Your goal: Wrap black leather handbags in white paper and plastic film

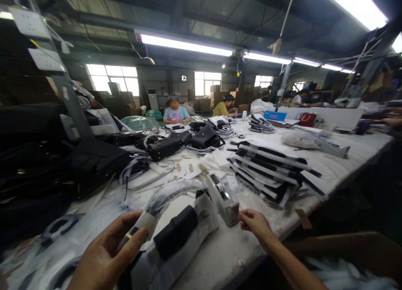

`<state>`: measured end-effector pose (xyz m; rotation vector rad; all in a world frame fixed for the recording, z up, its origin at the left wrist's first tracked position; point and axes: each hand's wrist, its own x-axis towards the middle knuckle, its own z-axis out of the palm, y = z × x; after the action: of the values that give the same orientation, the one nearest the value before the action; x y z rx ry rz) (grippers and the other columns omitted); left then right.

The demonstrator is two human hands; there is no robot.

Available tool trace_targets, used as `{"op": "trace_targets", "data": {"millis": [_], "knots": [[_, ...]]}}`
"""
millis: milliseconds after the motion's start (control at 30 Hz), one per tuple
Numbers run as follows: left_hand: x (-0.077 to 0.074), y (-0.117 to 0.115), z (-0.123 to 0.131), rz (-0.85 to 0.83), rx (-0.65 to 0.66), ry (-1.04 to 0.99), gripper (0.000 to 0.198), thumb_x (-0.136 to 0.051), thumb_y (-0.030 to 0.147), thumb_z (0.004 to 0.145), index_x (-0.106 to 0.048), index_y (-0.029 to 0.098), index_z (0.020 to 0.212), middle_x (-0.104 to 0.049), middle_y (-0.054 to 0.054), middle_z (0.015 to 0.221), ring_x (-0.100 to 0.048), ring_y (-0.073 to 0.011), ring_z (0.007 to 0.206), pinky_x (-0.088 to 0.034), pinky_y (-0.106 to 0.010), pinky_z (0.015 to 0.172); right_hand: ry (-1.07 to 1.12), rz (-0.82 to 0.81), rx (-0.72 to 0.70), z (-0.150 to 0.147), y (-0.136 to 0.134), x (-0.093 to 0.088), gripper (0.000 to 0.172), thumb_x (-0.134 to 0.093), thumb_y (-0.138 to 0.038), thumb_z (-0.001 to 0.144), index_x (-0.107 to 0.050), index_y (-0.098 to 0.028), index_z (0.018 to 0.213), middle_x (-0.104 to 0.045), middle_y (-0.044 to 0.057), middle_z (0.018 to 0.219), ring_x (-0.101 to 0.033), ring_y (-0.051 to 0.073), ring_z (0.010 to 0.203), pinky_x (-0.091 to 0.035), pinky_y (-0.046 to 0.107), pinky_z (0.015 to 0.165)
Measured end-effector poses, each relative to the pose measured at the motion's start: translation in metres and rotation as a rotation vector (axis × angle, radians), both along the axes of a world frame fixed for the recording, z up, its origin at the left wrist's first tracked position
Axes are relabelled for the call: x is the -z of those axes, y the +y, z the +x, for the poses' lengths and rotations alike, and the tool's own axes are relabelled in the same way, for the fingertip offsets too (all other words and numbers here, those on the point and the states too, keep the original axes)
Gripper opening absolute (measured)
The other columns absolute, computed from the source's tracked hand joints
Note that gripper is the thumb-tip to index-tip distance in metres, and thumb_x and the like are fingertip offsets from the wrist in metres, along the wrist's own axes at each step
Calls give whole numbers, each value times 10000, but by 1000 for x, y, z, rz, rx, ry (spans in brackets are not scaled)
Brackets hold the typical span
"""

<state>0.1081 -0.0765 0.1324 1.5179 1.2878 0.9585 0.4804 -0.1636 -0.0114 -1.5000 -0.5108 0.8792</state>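
Observation:
My left hand (114, 248) is closed around the end of a bag handle (149, 223), where whitish wrapping covers it. The handle arches away from me under clear plastic. Beside it lies a black roll-shaped piece (177, 231) on white wrapping sheet (201, 227); how it joins the handle is hidden. A grey tape dispenser (222, 200) stands just beyond, its front end toward me. At that front end my right hand (253, 223) pinches with thumb and forefinger; anything between the fingertips is too small to make out.
Flat black pieces with white wrapped strips (266, 172) are stacked right of the dispenser. Black bags (169, 145) and paper scraps lie farther back. More black bags (94, 160) pile up left. An open carton (351, 244) sits below the table's right edge. Two people (176, 114) work opposite.

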Motion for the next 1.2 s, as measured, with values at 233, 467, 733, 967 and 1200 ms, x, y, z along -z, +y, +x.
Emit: {"op": "trace_targets", "data": {"millis": [233, 467, 733, 967, 1200], "knots": [[-25, -27, 23, 62, -50, -92, 557, -727, 592, 666, -676, 205, 1063, -729, -65, 1104, -676, -279, 1034, -556, -281, 833, -142, 243, -296, -82, -8, -71, 372, -751, -491, 777, -705, -144, 904, -659, 22, 734, -595, 115, 576, -504, 235, 585], [-25, -36, 29, 194, 9, -130, 367, -737, 470, 724, -702, 200, 971, -738, -35, 950, -683, -228, 919, -535, -235, 719, -100, 551, -586, -177, -7, -154, 264, -686, -411, 874, -660, -175, 991, -632, 14, 719, -596, 103, 558, -489, 218, 549], [-19, -41, 26, 253, 39, -152, 345, -730, 450, 730, -696, 205, 970, -729, -27, 943, -691, -183, 743, -519, -217, 576, -291, 519, -494, -203, 8, -156, 328, -685, -397, 867, -463, -224, 1036, -647, -16, 699, -594, 111, 533, -489, 201, 494], [-20, -39, 18, 284, 66, -104, 281, -731, 389, 729, -730, 205, 941, -751, -19, 896, -698, -197, 793, -545, -233, 676, -417, 384, -467, -198, 8, -160, 353, -716, -422, 830, -435, -238, 936, -666, -41, 645, -628, 127, 495, -495, 199, 470], [-26, -39, 17, 203, 82, -133, 313, -742, 401, 710, -740, 185, 936, -760, -50, 945, -709, -250, 879, -562, -264, 711, -257, 513, -550, -192, 13, -145, 344, -718, -391, 842, -419, -250, 936, -707, -7, 779, -699, 173, 670, -545, 260, 610]]}}
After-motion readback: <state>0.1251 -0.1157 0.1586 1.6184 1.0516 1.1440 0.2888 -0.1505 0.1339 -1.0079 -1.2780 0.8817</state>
